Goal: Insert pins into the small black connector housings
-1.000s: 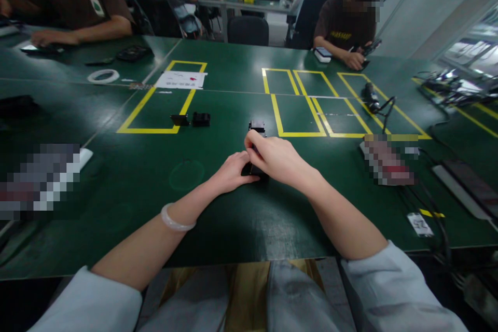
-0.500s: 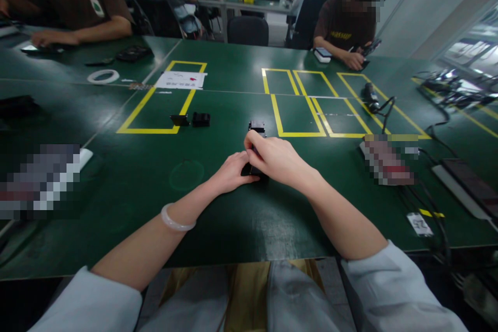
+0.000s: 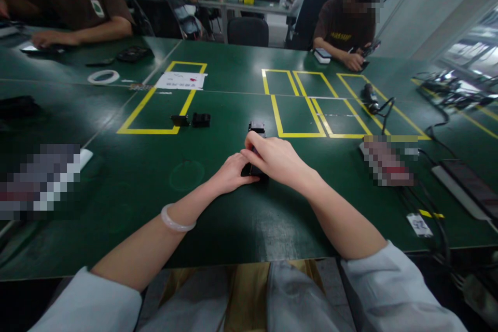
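A small black device [image 3: 254, 168] stands on the green table in front of me, mostly covered by my hands. Its boxy far end [image 3: 257, 126] shows beyond my knuckles. My left hand [image 3: 234, 172] grips its left side, thumb low along the near edge. Over the top bends my right hand [image 3: 270, 154], with curled fingers pressed against the device; whether they also pinch a small part is hidden. To the left lie a black block [image 3: 201, 120] and a thin black upright piece [image 3: 180, 120], apart from both hands.
Yellow tape [image 3: 148, 131] marks rectangles on the green table [image 3: 218, 233]. A white paper sheet [image 3: 181, 80] and a tape roll [image 3: 103, 77] lie at the left. A black cylindrical object [image 3: 370, 98] with cables is at the right. Co-workers sit across the table.
My right hand's fingers have shifted very slightly over the device. My left hand and the other black pieces stay where they were.
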{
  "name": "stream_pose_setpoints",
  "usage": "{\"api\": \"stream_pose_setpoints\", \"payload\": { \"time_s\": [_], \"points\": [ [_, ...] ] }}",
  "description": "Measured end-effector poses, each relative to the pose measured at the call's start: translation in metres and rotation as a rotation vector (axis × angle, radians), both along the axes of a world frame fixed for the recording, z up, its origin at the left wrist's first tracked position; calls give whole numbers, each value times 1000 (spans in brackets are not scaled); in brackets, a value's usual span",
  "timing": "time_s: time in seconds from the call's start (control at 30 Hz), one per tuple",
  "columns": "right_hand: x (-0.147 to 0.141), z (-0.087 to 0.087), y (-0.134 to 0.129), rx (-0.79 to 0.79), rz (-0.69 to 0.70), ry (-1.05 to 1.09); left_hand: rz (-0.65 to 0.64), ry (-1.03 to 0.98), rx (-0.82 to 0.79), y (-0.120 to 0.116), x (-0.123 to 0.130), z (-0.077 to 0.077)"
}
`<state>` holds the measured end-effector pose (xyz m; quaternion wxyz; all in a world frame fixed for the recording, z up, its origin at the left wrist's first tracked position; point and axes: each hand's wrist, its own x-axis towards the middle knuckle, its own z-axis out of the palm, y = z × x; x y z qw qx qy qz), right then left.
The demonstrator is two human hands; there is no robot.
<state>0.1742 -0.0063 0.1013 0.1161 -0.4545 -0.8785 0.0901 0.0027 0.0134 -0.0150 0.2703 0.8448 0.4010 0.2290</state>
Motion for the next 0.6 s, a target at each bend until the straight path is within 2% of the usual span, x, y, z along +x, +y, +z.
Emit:
{"api": "stream_pose_setpoints", "payload": {
  "time_s": [0.27, 0.6],
  "points": [
    [1, -1, 1, -17, -10, 6, 25, -17, 3, -1, 0, 2],
    [-1, -2, 5, -21, -10, -19, -9, -22, 34, 0, -1, 0]
  ]
}}
